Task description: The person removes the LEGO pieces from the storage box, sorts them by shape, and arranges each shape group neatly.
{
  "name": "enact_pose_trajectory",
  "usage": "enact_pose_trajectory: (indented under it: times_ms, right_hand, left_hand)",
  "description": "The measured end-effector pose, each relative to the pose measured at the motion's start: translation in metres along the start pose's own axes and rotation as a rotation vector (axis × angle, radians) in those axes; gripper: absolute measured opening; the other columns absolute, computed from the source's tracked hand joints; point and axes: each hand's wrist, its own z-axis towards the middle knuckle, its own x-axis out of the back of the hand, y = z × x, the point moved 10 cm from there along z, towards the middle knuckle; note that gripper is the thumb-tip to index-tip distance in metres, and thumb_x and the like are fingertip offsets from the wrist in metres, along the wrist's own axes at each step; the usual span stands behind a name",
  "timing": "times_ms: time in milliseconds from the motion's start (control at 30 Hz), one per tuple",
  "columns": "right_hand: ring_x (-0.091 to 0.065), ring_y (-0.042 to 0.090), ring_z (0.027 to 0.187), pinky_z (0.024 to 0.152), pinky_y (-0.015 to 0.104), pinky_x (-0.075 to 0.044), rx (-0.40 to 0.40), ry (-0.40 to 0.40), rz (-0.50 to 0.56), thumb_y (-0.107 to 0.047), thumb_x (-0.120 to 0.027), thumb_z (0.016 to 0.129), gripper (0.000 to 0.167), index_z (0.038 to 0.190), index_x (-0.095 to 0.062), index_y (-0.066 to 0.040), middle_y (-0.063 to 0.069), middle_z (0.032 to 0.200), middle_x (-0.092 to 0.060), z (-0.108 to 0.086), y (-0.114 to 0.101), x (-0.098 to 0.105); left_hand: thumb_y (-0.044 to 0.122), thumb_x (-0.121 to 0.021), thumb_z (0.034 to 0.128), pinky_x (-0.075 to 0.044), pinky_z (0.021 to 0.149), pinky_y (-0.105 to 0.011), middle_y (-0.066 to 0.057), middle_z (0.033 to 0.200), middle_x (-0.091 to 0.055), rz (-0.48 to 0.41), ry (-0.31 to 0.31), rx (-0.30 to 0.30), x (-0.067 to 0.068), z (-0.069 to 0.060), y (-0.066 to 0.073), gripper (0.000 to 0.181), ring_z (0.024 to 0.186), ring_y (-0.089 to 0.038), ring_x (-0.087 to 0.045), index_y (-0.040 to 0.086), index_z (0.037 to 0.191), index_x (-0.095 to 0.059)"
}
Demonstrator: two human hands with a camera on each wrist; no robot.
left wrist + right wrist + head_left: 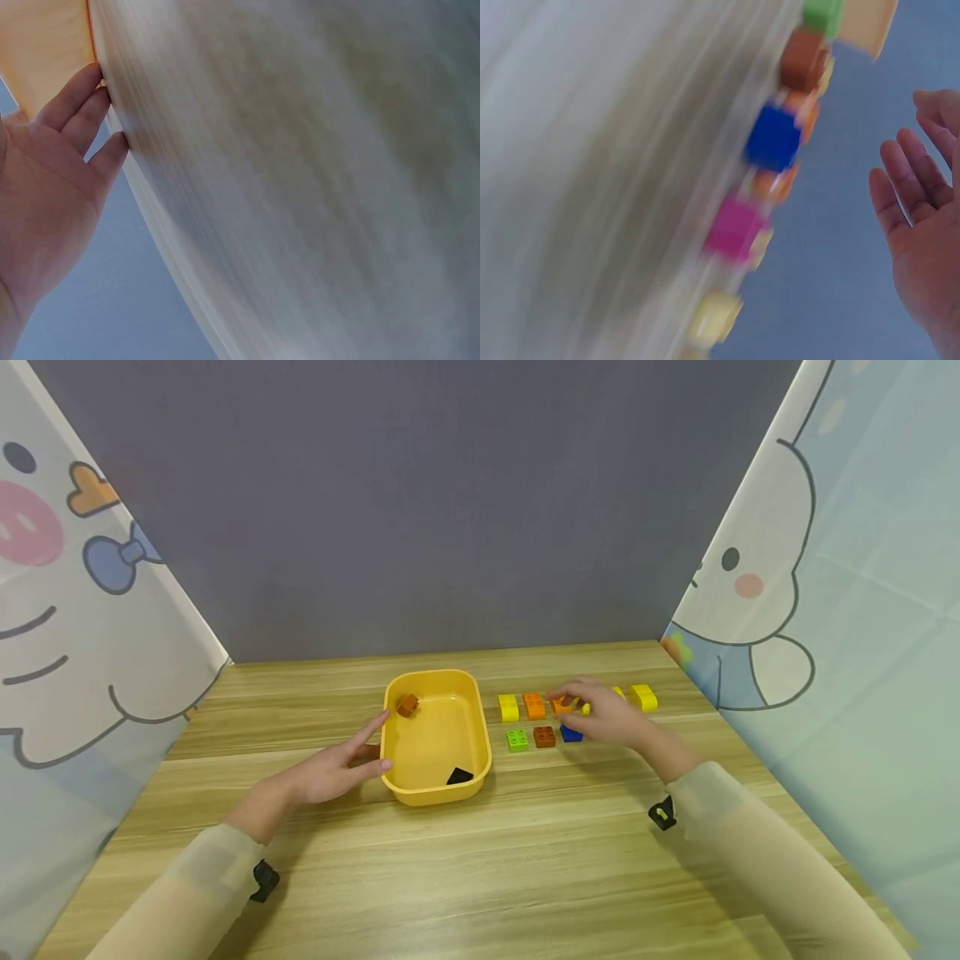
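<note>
A yellow plastic tray (438, 797) stands on the wood-grain table. My left hand (333, 770) touches its left wall with extended fingers; in the left wrist view, the left hand (64, 161) shows its palm beside the table surface. Inside the tray lie a brown toy brick (408, 705) and a black piece (460, 776). Above the bricks to the right hovers my right hand (603, 714), nothing visible between its relaxed fingers. Nearest to it are an orange brick (559, 704) and a blue brick (571, 733), both partly hidden. The right wrist view also has a magenta brick (735, 231).
Left of the right hand sit a yellow brick (508, 707), another orange brick (534, 706), a lime green brick (517, 741) and a reddish-brown brick (544, 737). Another yellow brick (643, 697) lies farther right. A grey panel (435, 527) stands behind the table (465, 885).
</note>
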Motion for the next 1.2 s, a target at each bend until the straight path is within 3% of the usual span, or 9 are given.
enact_pose_trajectory:
  times_ms: [200,433,600,733,833,967,1067,1200]
  right_hand:
    - [-0.067,0.039,0.118,0.098,0.058,-0.058,0.082,-0.083,0.107,-0.018,-0.077,0.104,0.034,0.138,-0.075,-0.013,0.011,0.13,-0.072,0.033,-0.048,-0.034]
    - [-0.063,0.039,0.128,0.108,0.049,-0.054,0.17,-0.236,0.164,-0.023,-0.077,0.106,0.033,0.138,-0.074,-0.018,0.007,0.142,-0.069,0.066,-0.09,-0.078]
    - [-0.062,0.042,0.133,0.116,0.061,-0.05,0.185,-0.346,0.2,-0.018,-0.079,0.104,0.035,0.138,-0.074,-0.012,0.012,0.14,-0.069,0.084,-0.104,-0.105]
    - [-0.064,0.032,0.134,0.119,0.057,-0.05,0.141,-0.444,0.219,-0.017,-0.081,0.102,0.037,0.138,-0.075,-0.013,0.006,0.14,-0.071,0.092,-0.101,-0.123]
    - [-0.063,0.02,0.132,0.12,0.051,-0.05,0.095,-0.525,0.169,-0.022,-0.085,0.099,0.039,0.137,-0.077,-0.021,-0.006,0.141,-0.071,0.092,-0.098,-0.136]
    - [-0.06,0.013,0.129,0.123,0.046,-0.036,0.093,-0.598,0.016,-0.034,-0.091,0.093,0.044,0.135,-0.077,-0.035,-0.015,0.14,-0.07,0.088,-0.1,-0.146]
    - [-0.063,0.012,0.126,0.117,0.046,-0.029,0.14,-0.593,-0.104,-0.039,-0.092,0.092,0.043,0.132,-0.079,-0.037,-0.016,0.136,-0.073,0.086,-0.104,-0.149]
    - [-0.066,0.012,0.119,0.109,0.043,-0.031,0.183,-0.548,-0.195,-0.042,-0.087,0.096,0.034,0.129,-0.08,-0.036,-0.016,0.128,-0.076,0.084,-0.108,-0.152]
  left_hand:
    - [0.062,-0.055,0.1108,-0.04,0.123,-0.073,-0.022,0.166,-0.053,-0.009,0.001,0.009,0.0,0.001,-0.002,0.091,0.153,-0.047,-0.052,0.038,0.178,0.002]
    - [0.063,-0.055,0.1107,-0.039,0.124,-0.072,-0.02,0.166,-0.053,-0.008,0.01,0.013,0.0,0.0,-0.004,0.09,0.153,-0.046,-0.053,0.04,0.178,0.001]
    - [0.064,-0.054,0.1106,-0.04,0.123,-0.073,-0.022,0.167,-0.052,-0.015,0.001,0.025,-0.001,0.0,-0.004,0.09,0.154,-0.047,-0.051,0.039,0.178,0.001]
    - [0.064,-0.055,0.1105,-0.04,0.123,-0.073,-0.022,0.167,-0.052,-0.011,0.001,0.025,-0.001,0.0,-0.004,0.091,0.153,-0.047,-0.052,0.039,0.178,0.0]
    - [0.064,-0.054,0.1104,-0.04,0.123,-0.073,-0.022,0.166,-0.053,-0.003,0.004,0.025,0.0,0.0,-0.003,0.09,0.153,-0.047,-0.052,0.039,0.178,0.0]
    - [0.065,-0.054,0.1104,-0.04,0.122,-0.074,-0.022,0.166,-0.053,0.017,0.003,0.022,0.001,-0.001,-0.001,0.09,0.152,-0.048,-0.053,0.039,0.178,0.001]
    - [0.064,-0.053,0.1109,-0.04,0.122,-0.074,-0.022,0.166,-0.053,0.023,0.002,0.013,0.001,-0.001,0.001,0.09,0.151,-0.048,-0.054,0.037,0.178,0.001]
    - [0.062,-0.054,0.1113,-0.042,0.122,-0.072,-0.023,0.166,-0.053,0.008,0.0,0.005,0.001,-0.001,0.001,0.091,0.152,-0.048,-0.054,0.035,0.178,0.001]
